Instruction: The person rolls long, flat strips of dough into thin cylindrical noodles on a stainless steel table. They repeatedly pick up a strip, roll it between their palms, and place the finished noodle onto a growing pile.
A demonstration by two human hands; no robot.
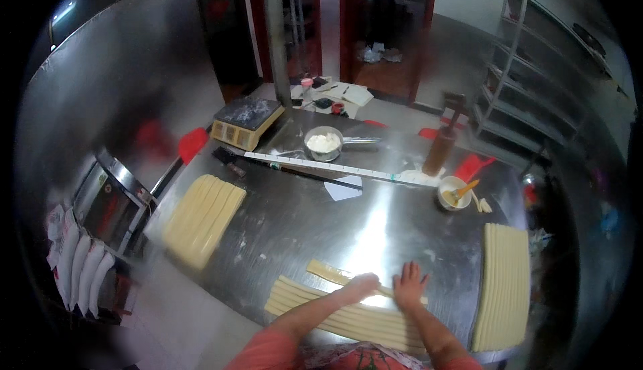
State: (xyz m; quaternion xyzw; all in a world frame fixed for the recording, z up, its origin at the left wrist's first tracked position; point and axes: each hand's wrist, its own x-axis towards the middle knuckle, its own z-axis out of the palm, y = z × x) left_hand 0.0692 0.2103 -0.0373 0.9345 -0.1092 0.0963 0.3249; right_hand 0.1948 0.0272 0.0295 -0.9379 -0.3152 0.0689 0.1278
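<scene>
A flat, glossy strip of dough [324, 270] lies crosswise on the steel table [301, 229] in front of me. My left hand [362, 288] has its fingers curled around the strip near its middle. Farther right, the strip is narrower and looks folded or rolled. My right hand [410, 284] rests palm down over that right part, fingers spread, covering some of it. Between me and the strip, several pale dough ropes [346, 315] lie side by side, partly hidden under my forearms.
Slit dough [206, 219] lies at left, and a block of dough ropes [502, 289] at right. Beyond are a bowl [446, 206] with a brush [463, 191], a ruler [321, 165], a saucepan of white powder [323, 143], a scale [248, 116] and a brown rolling pin [439, 151].
</scene>
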